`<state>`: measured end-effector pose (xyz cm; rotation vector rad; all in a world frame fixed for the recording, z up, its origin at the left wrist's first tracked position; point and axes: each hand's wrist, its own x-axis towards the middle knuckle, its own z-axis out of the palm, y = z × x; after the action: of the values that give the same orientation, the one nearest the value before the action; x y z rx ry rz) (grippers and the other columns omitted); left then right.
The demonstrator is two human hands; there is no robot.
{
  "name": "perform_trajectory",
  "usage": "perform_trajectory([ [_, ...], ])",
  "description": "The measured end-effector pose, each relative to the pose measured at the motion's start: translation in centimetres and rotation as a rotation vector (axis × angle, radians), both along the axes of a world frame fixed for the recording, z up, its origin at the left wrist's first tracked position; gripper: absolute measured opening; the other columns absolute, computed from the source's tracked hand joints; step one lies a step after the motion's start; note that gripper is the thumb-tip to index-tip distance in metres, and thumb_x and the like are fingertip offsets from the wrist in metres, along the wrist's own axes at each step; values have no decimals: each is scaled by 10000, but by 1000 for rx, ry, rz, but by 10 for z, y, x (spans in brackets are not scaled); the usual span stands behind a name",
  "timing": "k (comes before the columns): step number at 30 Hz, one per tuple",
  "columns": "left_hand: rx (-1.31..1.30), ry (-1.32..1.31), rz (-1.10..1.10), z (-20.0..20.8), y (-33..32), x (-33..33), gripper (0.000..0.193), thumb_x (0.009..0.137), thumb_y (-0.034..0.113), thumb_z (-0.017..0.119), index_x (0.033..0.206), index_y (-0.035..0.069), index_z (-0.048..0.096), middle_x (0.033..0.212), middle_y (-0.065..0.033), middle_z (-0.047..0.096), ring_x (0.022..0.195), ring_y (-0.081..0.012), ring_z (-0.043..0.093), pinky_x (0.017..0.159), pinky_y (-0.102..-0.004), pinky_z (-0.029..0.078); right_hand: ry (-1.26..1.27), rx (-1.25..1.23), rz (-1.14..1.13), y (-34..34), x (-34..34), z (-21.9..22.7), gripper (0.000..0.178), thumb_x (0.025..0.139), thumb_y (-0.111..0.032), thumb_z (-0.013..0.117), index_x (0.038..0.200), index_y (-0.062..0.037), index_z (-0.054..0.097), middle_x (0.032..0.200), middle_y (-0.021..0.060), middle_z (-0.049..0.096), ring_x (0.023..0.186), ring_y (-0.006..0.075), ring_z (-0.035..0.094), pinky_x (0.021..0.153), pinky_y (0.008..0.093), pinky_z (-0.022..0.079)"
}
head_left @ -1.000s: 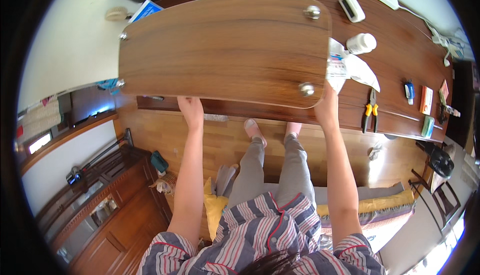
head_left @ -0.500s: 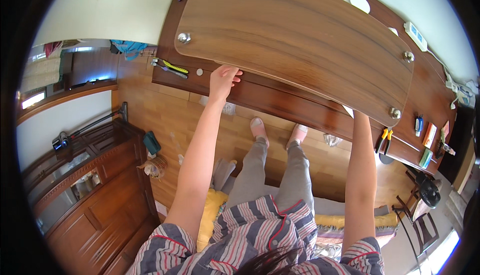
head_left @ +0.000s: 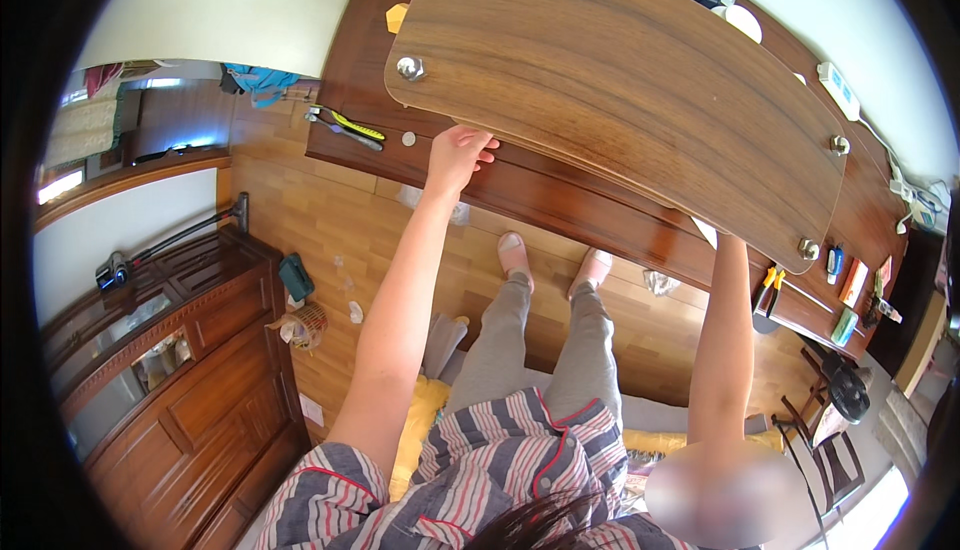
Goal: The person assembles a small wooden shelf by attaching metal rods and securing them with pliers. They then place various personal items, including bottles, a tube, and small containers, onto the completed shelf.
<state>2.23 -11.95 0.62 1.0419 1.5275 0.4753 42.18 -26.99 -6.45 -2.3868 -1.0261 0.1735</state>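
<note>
A long wood-grain board (head_left: 620,100) with rounded corners lies raised over the dark wooden table, with a round metal fitting (head_left: 409,69) at each corner. My left hand (head_left: 462,158) is at its near edge, left of the middle, fingers curled in and closed against the edge. My right forearm (head_left: 722,340) reaches to the near edge toward the right end. The right hand itself is hidden beneath the board, so its fingers do not show. A white sheet-like corner (head_left: 706,231) peeks out beside that wrist.
On the table (head_left: 590,215) lie yellow-handled pliers (head_left: 768,290), a yellow-and-black tool (head_left: 350,127), a round disc (head_left: 408,139) and small boxes (head_left: 853,283). A power strip (head_left: 838,90) lies at the far right. A brown cabinet (head_left: 200,390) stands at left.
The board has shifted to the right across the table, and a yellow piece now shows past its left end. My left hand has moved slightly right with it.
</note>
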Motion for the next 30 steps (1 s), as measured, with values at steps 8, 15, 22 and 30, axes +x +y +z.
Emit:
perform_trajectory([
  [8,-3,-26,-39,0,-3,0,261,937,265,657,999,11,666,905,-78,735,675,-103,641,611,-258,454,-20,0,-2,1,5,-6,175,943,-112,579,1031,15,661,861,144,689,798,249,669,720,347,528],
  [15,-33,-55,-22,-2,-6,1,270,945,273,658,1011,11,664,916,-82,736,693,-121,669,613,-256,473,-16,7,7,4,11,-10,164,936,-102,584,1022,13,663,851,134,687,794,243,668,714,342,531],
  [22,-60,-61,-29,-4,-5,-1,241,943,250,655,1006,17,658,927,-78,739,717,-122,673,627,-260,483,13,14,51,-13,2,-11,154,928,-93,589,1013,12,664,841,124,684,790,236,667,709,336,534],
  [30,-75,-25,-22,-1,-5,4,243,942,256,659,1003,21,664,935,-77,739,716,-117,668,629,-259,482,95,47,166,-34,1,-16,143,920,-82,595,1004,11,665,830,114,682,786,229,665,703,330,537],
])
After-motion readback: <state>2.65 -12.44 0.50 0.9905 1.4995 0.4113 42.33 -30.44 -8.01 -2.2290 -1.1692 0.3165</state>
